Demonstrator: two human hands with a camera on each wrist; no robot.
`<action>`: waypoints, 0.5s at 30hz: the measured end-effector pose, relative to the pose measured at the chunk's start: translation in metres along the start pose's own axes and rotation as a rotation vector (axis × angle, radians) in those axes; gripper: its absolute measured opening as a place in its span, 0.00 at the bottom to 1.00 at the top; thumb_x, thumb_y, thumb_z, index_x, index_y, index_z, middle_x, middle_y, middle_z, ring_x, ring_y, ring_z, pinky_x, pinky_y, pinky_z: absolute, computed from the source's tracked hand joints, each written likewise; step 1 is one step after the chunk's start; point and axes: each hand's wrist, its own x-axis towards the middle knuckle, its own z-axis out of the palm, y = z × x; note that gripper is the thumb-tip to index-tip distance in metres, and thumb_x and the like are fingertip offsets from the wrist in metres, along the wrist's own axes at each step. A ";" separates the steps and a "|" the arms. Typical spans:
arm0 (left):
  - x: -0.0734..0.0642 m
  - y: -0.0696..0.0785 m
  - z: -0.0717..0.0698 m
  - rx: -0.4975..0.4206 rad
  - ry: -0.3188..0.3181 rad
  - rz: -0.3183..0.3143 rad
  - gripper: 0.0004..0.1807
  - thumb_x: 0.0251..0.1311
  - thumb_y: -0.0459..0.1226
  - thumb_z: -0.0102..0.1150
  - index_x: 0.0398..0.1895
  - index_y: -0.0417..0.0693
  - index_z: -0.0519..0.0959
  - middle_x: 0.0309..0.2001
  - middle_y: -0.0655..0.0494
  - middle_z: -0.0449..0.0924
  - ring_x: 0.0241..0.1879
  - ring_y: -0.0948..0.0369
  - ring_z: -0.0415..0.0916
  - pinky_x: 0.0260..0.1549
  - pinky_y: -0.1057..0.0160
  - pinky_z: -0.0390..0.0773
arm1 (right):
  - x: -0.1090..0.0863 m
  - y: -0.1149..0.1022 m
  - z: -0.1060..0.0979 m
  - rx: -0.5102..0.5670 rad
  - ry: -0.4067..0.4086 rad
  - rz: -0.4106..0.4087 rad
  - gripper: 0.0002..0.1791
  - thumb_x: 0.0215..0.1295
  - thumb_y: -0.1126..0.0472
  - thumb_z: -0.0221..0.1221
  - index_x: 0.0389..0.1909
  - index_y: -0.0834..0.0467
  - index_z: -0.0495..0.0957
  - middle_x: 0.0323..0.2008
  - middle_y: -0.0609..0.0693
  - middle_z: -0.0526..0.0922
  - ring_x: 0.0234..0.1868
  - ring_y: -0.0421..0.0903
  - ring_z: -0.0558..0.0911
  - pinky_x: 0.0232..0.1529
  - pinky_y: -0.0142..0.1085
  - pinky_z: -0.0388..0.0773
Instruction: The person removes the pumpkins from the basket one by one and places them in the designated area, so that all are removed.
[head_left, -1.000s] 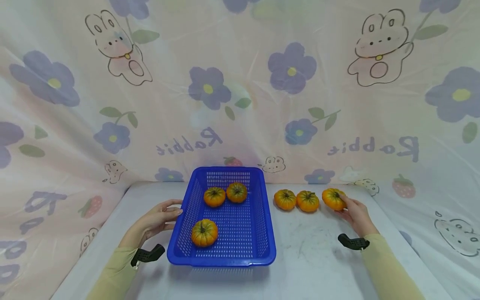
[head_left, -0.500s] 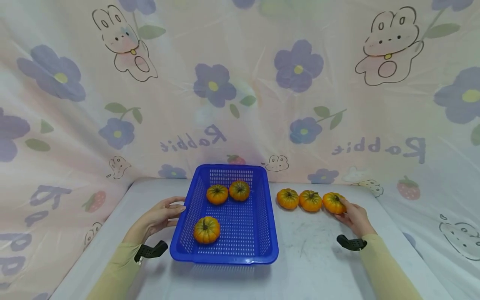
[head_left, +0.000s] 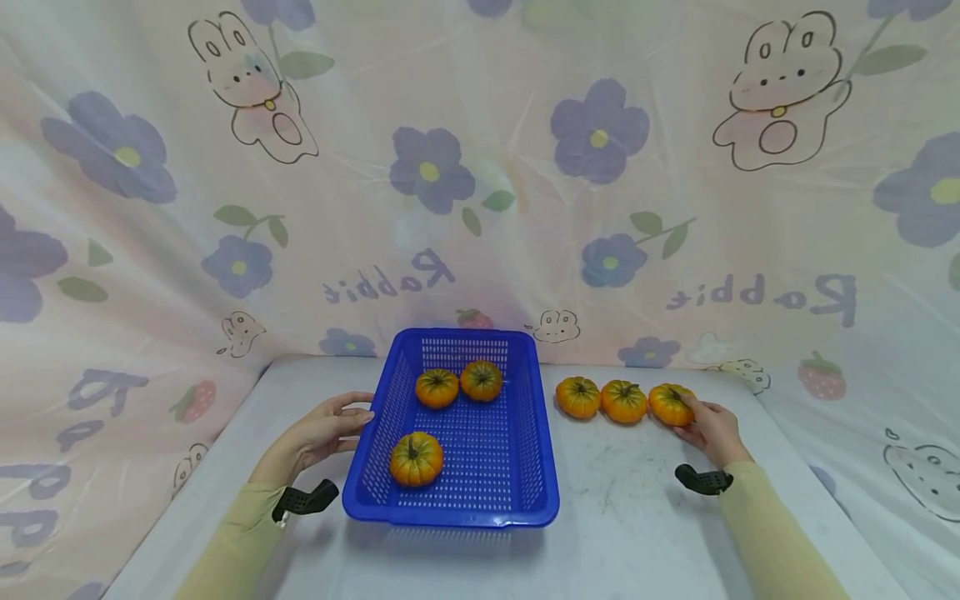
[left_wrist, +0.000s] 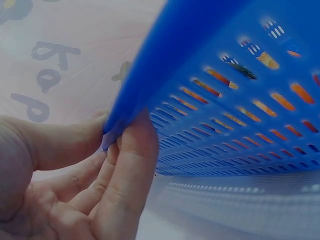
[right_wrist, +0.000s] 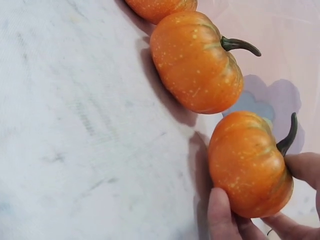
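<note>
My left hand (head_left: 326,429) pinches the left rim of a blue plastic basket (head_left: 542,450); in the left wrist view the thumb lies over the rim and the fingers are beneath it. Three small orange pumpkins lie inside: one at the front left (head_left: 416,459) and two near the back, a left one (head_left: 437,389) and a right one (head_left: 481,381). At the right my right hand (head_left: 712,429) holds a pumpkin (right_wrist: 250,165) with thumb and fingers around its side, at the end of a row. Beside it are a middle pumpkin (right_wrist: 197,62) and a left pumpkin (head_left: 577,397).
The basket and the row stand on a white table (head_left: 615,517) with grey smudges. A printed curtain (head_left: 510,225) with flowers and rabbits hangs right behind the table and along both sides. Each wrist wears a black camera mount, such as the right one (head_left: 703,480).
The right hand has brought its pumpkin down and left, closer to the middle pumpkin of the row. My left hand keeps its hold on the basket rim. The head view has shifted slightly.
</note>
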 end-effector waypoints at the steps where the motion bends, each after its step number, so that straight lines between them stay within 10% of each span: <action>1: 0.000 0.000 0.000 0.001 -0.001 0.002 0.33 0.67 0.38 0.56 0.70 0.37 0.55 0.50 0.43 0.76 0.46 0.52 0.79 0.46 0.53 0.79 | 0.000 0.000 -0.001 -0.002 -0.006 -0.001 0.42 0.72 0.46 0.47 0.73 0.67 0.40 0.70 0.69 0.47 0.35 0.40 0.79 0.47 0.35 0.79; 15: 0.001 -0.001 -0.002 -0.005 -0.016 0.008 0.33 0.67 0.38 0.56 0.69 0.37 0.54 0.48 0.46 0.77 0.46 0.53 0.78 0.46 0.53 0.79 | 0.002 -0.002 -0.009 -0.118 -0.084 -0.030 0.43 0.73 0.46 0.45 0.71 0.73 0.39 0.69 0.72 0.47 0.36 0.41 0.79 0.47 0.36 0.78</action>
